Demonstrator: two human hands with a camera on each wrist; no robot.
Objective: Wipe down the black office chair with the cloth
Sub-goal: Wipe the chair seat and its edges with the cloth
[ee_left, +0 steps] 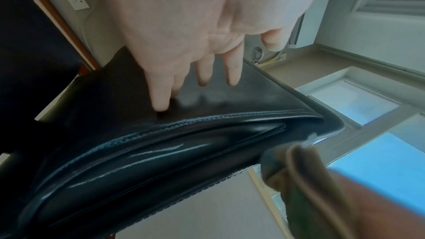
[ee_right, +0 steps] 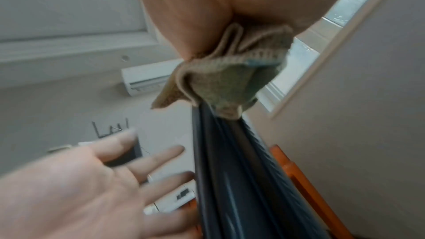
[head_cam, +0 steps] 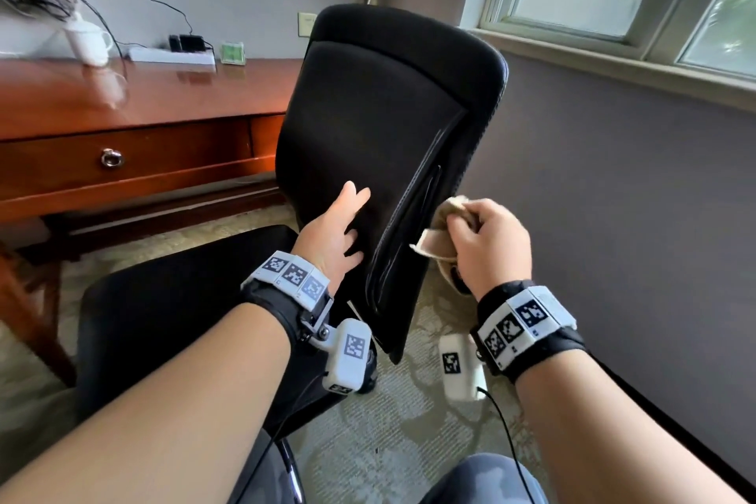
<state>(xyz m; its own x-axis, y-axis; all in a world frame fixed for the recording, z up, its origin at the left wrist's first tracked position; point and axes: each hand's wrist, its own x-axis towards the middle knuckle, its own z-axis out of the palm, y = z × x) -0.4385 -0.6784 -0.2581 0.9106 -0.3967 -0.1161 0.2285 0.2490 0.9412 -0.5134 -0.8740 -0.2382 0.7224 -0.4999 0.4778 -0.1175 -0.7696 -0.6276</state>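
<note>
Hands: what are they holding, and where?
Right hand grips the bunched cloth by its middle. Left hand holds nothing, fingers flat on the chair back.

- Black office chair [head_cam: 380,127]: glossy stitched backrest upright, edge-on, seat low at left.
- Cloth [head_cam: 444,235]: beige, bunched, pressed against the backrest's right edge.

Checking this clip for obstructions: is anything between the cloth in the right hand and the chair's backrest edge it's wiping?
Nothing visible. The right hand grips the bunched cloth, which already lies against the side edge of the backrest. The left hand rests open on the backrest's broad face, away from that edge.
</note>
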